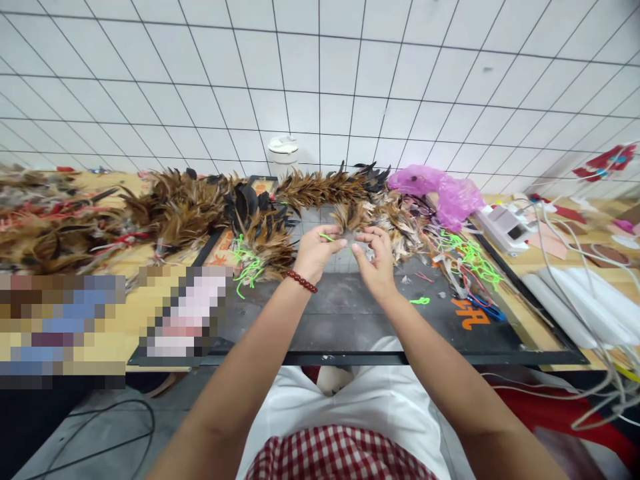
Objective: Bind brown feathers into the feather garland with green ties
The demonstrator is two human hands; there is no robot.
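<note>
While the left hand [316, 252] pinches green cord [326, 237] beside feathers [351, 215] above the dark board [330, 327], the right hand [376, 257] is half-curled, grip unclear; likely tying, next needing steady tension.

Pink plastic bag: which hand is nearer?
Right. The right hand is left of the pink plastic bag, on its near side; the left hand is farther left, past the right hand.
</note>
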